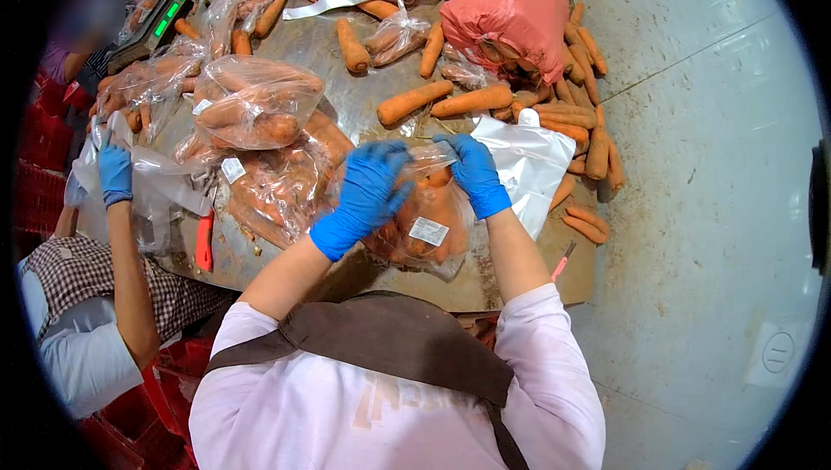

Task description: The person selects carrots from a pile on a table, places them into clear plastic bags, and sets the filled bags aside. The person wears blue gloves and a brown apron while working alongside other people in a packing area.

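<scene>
A: What is lying nearest the camera?

B: A brown apron (398, 340) is crossing a white shirt (303, 418) at the bottom of the frame. Faded tan lettering (407, 402) is showing on the shirt, partly covered by the apron.

A: Is any other print showing?

B: A white rectangular label (428, 232) is clinging to the bag (441, 202) at the centre of the frame, just below the hands. Its print is coming out too small to read. A second label (233, 170) is sitting askew on the bag pile (277, 115), left of centre.

A: What are the fingers doing?

B: Both hands are wearing thin, wrinkled blue gloves. The right hand (473, 174) is grasping the bag's upper edge with bent fingers. The left hand (368, 189) is blurring over the bag's left side; I cannot tell whether its fingers are gripping or released.

A: And materials?

B: The bag's clear, glossy plastic is creasing around orange carrots. Loose carrots (415, 102), thick and tapering, are lying above the hands. A smooth white bag (541, 154) is lying flat beside the right hand. A pink sack (511, 11) is bulging at upper right. At the left edge, a co-worker's gloved hand (115, 171) is holding thin, whitish film (160, 189). A green-lit scale (169, 16) is standing at upper left.
</scene>
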Demonstrator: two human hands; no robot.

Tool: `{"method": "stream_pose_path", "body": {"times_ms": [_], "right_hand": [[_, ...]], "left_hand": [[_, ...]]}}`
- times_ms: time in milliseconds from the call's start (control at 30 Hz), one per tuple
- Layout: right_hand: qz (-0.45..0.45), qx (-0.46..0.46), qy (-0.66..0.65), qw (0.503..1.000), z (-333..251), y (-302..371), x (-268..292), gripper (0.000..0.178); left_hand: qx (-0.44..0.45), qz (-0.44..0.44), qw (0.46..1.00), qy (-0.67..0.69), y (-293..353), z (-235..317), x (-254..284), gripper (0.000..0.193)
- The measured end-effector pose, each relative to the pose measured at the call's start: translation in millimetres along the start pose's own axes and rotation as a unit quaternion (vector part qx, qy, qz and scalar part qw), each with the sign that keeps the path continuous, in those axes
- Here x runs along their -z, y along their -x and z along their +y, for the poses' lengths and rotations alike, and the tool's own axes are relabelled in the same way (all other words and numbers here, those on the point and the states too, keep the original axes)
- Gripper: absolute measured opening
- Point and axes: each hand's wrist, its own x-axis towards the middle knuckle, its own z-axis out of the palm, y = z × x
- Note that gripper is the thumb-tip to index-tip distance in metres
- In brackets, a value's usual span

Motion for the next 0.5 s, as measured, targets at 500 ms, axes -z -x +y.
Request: {"method": "stream_pose_path", "body": {"times_ms": [500], "right_hand": [[0.14, -0.136, 0.102, 0.976, 65, -14, -2, 0.023]], "left_hand": [[-0.051, -0.153, 0.981, 0.106, 55, 17, 6, 0.015]]}}
